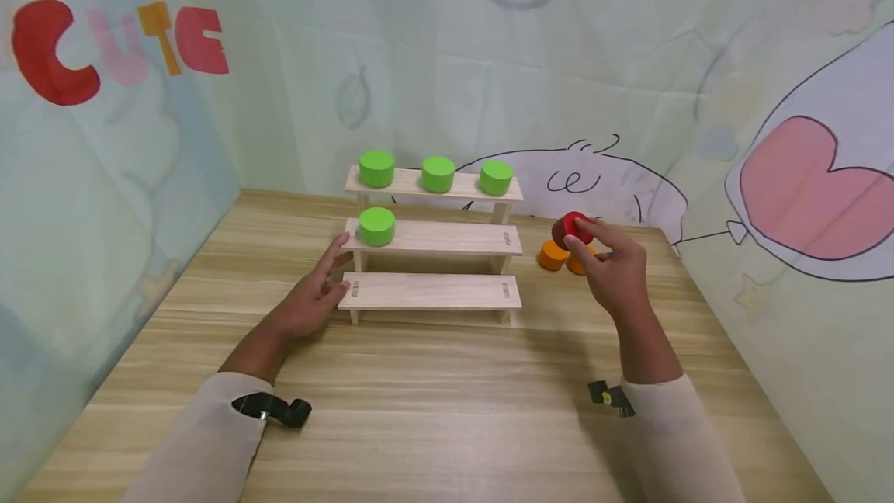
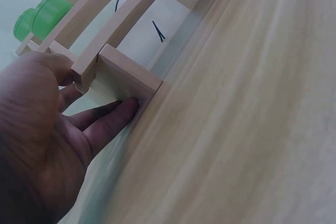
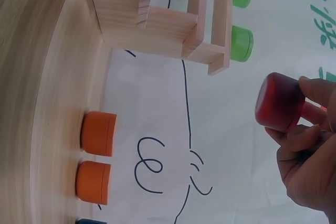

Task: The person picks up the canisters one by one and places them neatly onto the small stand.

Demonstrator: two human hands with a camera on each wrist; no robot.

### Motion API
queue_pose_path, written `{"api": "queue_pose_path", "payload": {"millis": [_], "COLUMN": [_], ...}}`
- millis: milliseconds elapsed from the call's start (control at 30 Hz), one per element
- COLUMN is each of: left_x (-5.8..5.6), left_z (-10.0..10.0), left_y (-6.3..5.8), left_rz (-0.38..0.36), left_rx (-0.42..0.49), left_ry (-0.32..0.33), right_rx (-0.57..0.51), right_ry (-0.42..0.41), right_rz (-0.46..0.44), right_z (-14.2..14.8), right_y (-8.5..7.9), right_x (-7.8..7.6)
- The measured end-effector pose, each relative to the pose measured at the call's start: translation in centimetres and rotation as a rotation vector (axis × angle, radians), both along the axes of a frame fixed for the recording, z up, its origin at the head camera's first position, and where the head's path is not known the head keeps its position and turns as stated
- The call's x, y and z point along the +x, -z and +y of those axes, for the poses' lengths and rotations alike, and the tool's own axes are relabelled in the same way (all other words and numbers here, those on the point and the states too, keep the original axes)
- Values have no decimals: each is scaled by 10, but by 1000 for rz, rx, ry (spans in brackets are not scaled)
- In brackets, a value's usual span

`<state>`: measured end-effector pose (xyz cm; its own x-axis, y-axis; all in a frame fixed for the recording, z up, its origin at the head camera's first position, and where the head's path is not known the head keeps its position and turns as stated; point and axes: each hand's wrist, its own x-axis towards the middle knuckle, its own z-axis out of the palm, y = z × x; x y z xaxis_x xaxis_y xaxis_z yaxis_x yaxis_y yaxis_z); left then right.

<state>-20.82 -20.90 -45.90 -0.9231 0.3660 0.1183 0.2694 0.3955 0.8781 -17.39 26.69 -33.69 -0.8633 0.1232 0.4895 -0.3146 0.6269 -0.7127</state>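
My right hand pinches a small red round tub between thumb and fingers, raised to the right of a three-step wooden rack. In the right wrist view the red tub is tipped on its side. My left hand touches the left end of the rack, its fingers stretched along the lower and middle steps. The left wrist view shows fingertips against the lowest step's side support. Three green round tubs stand on the top step. Another green tub sits at the middle step's left end.
Two orange round tubs, one at the left and one partly behind my right hand, stand on the wooden table right of the rack. At the right wrist view's bottom edge shows a dark object. Printed cloth hangs around the table.
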Motion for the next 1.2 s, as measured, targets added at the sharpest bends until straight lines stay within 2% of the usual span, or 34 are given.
{"api": "queue_pose_path", "payload": {"millis": [233,533,833,1200], "left_x": [0,1,1,-1], "left_z": [0,2,-1,-2], "left_y": [0,-3,-2,2], "left_rz": [5,13,28,29], "left_rx": [14,12,7,-13], "left_ry": [8,13,12,5], "right_rx": [-37,6,53,73], "right_ry": [-12,-55,-106,-164], "right_rz": [214,329,349,264], "right_z": [-12,-34,-66,-103], "right_y": [0,-8,-17,-15], "right_x": [0,-6,-16,-31]}}
